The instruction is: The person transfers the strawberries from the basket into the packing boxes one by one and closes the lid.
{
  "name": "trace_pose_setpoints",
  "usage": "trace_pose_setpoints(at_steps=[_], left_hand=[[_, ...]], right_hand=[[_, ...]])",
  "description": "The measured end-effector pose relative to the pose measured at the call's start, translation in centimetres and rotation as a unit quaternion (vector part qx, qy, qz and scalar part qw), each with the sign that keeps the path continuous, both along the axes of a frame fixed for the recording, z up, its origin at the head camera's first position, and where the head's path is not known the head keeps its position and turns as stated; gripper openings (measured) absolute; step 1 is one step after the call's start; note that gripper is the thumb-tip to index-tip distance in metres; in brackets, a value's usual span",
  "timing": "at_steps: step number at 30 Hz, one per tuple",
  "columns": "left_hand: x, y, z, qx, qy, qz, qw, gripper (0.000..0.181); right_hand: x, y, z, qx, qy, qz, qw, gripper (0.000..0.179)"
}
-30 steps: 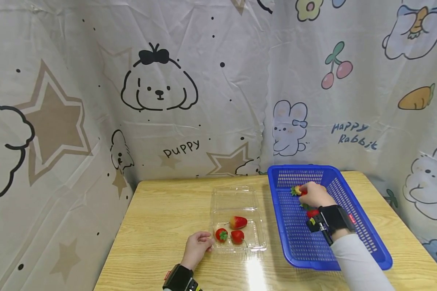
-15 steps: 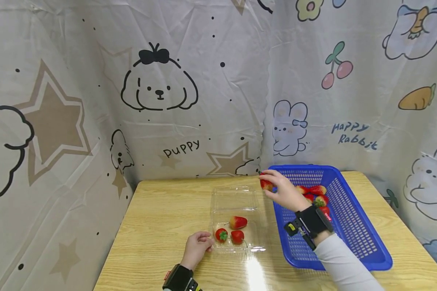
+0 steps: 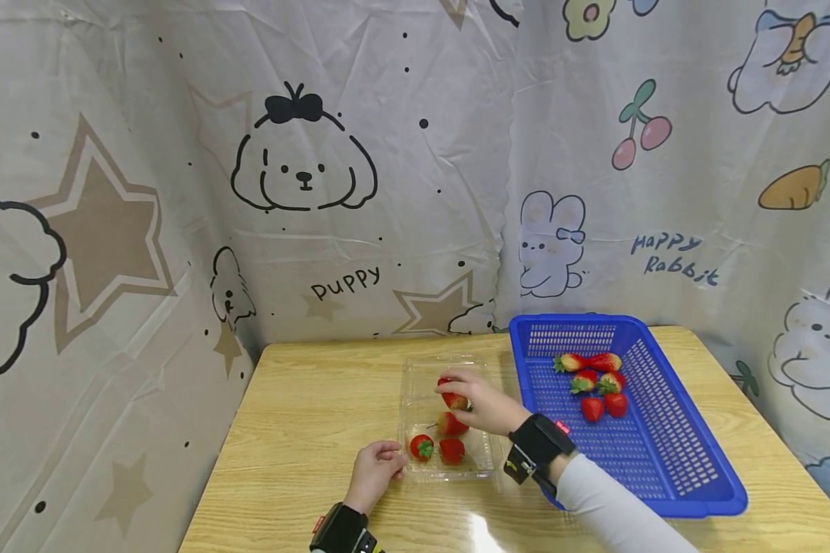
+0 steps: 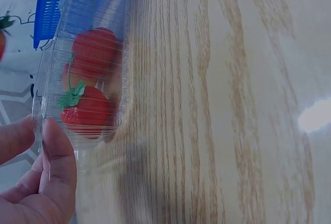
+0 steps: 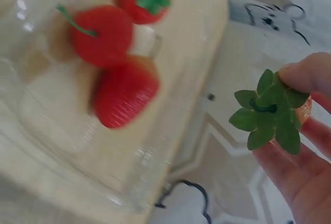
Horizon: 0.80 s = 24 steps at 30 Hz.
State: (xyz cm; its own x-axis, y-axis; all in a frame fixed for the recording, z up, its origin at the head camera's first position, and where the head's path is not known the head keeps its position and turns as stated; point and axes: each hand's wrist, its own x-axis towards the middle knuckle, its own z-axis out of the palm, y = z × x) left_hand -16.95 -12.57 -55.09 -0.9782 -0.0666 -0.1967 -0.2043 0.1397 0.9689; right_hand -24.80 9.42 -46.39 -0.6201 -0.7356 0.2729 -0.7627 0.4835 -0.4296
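Observation:
A clear plastic clamshell box (image 3: 480, 453) lies open on the table with three red strawberries (image 3: 421, 447) in its near half. My left hand (image 3: 376, 470) pinches the box's left rim between thumb and fingertip, which the left wrist view shows close up. Above the box, my right hand (image 3: 487, 403) holds another strawberry (image 3: 453, 395) between thumb and fingers. Green leaves of that held strawberry (image 5: 271, 110) face the camera in the right wrist view, its red body mostly hidden behind them.
To the right stands a blue plastic basket (image 3: 664, 468) with several strawberries (image 3: 592, 408) grouped toward its back. The wooden table (image 3: 304, 399) extends left of the box. A printed curtain (image 3: 387, 192) hangs behind and at the sides.
My right hand has lifted a strawberry out of the blue basket and carried it left over the clear box. My left hand has stayed on the box's rim.

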Motion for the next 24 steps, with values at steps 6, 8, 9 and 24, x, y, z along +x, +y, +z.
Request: trace_pose_setpoints(at_steps=[6, 8, 9, 24], left_hand=[[0.1, 0.0, 0.1, 0.003, 0.012, -0.004, 0.9999, 0.028], [0.1, 0.0, 0.1, 0.005, 0.017, -0.006, 0.9998, 0.028], [0.1, 0.0, 0.1, 0.006, 0.017, -0.006, 0.9998, 0.028], [-0.1, 0.1, 0.0, 0.000, -0.002, -0.003, 1.0000, 0.028]], right_hand=[[0.4, -1.2, -2.5, 0.044, -0.017, 0.022, 0.9987, 0.037], [0.4, -1.6, -3.3, 0.061, -0.008, 0.030, 0.9977, 0.036], [0.5, -1.8, -3.6, 0.066, -0.005, 0.036, 0.9972, 0.036], [0.5, -3.4, -7.6, 0.110, -0.046, 0.036, 0.9923, 0.032]])
